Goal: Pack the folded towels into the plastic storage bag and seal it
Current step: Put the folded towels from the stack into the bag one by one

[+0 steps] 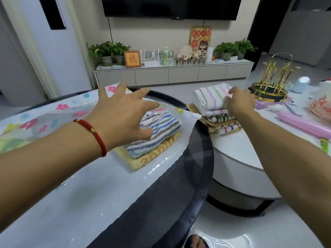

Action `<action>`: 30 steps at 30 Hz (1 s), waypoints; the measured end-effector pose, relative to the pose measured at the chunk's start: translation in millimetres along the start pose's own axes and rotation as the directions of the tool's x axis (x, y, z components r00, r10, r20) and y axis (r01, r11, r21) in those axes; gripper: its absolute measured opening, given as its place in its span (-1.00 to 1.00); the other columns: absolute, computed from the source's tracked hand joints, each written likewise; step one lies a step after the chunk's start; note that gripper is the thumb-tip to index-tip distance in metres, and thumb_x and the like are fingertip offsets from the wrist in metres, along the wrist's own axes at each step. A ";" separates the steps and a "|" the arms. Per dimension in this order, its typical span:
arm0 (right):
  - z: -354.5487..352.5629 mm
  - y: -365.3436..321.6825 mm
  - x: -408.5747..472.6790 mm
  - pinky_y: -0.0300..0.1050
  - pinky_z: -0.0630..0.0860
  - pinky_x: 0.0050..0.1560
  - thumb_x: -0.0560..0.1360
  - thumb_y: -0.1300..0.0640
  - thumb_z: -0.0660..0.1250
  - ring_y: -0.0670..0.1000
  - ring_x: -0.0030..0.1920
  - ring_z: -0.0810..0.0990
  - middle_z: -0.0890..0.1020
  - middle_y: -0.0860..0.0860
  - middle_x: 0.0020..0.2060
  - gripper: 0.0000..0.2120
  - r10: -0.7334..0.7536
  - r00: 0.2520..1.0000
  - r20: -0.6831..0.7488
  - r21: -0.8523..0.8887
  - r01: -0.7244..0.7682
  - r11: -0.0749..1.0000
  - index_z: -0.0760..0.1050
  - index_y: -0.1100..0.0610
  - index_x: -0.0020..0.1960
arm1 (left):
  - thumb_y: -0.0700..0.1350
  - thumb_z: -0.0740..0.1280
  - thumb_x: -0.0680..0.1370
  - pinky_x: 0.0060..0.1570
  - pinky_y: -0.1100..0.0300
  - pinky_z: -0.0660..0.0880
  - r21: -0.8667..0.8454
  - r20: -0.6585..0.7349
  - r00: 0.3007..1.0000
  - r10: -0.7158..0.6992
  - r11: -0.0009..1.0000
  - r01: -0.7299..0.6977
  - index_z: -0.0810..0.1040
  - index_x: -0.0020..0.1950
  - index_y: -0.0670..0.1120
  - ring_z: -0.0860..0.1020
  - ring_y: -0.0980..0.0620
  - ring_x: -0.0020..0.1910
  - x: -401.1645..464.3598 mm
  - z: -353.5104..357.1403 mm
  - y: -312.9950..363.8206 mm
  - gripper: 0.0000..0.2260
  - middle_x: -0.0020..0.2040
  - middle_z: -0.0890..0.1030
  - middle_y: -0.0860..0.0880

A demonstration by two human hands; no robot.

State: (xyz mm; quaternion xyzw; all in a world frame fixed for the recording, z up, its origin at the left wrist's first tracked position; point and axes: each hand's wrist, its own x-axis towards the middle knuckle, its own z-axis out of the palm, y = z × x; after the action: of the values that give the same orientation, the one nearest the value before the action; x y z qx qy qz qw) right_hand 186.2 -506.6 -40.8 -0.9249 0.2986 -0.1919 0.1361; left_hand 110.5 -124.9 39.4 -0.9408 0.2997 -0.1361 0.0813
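Observation:
A clear plastic storage bag (75, 185) with flower prints lies flat across the dark round glass table. Inside it a blue-and-grey striped towel (157, 135) lies on a yellow towel (143, 160). My left hand (123, 113) hovers over them with fingers spread, holding nothing. On the white table to the right stands a stack of several folded towels (220, 120). My right hand (240, 102) rests on the top white towel with pastel stripes (209, 97), fingers curled at its right edge.
A gold wire rack (270, 83) stands behind the stack. A pink case (304, 126) and a red-printed bag (320, 108) lie at the far right. The dark glass table's edge (202, 158) overlaps the white table (238, 151).

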 end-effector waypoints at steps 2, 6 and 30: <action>0.0 0.3 9.6 0.27 0.38 0.36 0.61 0.00 0.29 0.36 0.40 0.37 0.46 0.31 0.37 -0.58 0.080 0.991 0.108 0.005 -0.081 0.997 0.41 0.06 0.43 | 0.37 0.29 0.42 0.36 -0.48 0.16 0.002 -0.005 1.000 -0.008 1.000 0.008 0.20 0.50 0.32 0.10 -0.26 0.54 -0.5 1.6 0.2 -0.33 0.61 0.13 0.07; -4.8 -7.7 17.8 0.26 0.35 0.38 0.49 0.11 0.45 0.33 0.41 0.38 0.49 0.29 0.34 -0.57 0.100 0.989 0.111 -0.032 -0.097 0.995 0.46 0.00 0.34 | 0.38 0.28 0.42 0.37 -0.46 0.16 0.009 -0.008 1.000 -0.012 1.000 0.012 0.16 0.51 0.30 0.07 -0.25 0.55 -1.7 4.7 1.1 -0.31 0.61 0.11 0.08; -162.9 -8.3 -146.8 -0.03 0.70 -0.03 0.53 0.49 0.29 0.15 0.17 0.72 0.65 0.13 0.32 -0.47 -0.477 0.718 0.507 0.853 -0.339 0.397 0.64 0.00 0.32 | 0.30 0.32 0.45 0.28 -0.53 0.21 0.060 0.216 0.954 -0.209 0.978 0.201 0.13 0.49 0.38 0.02 -0.34 0.54 -137.5 -9.4 -51.1 -0.34 0.61 0.03 0.06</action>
State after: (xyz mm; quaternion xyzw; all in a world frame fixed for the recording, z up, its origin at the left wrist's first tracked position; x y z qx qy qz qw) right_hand 9.5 -433.6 66.9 -0.7026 0.0247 0.0317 0.7104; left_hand 27.6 -3.8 31.8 -0.9744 0.1870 -0.0437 0.1170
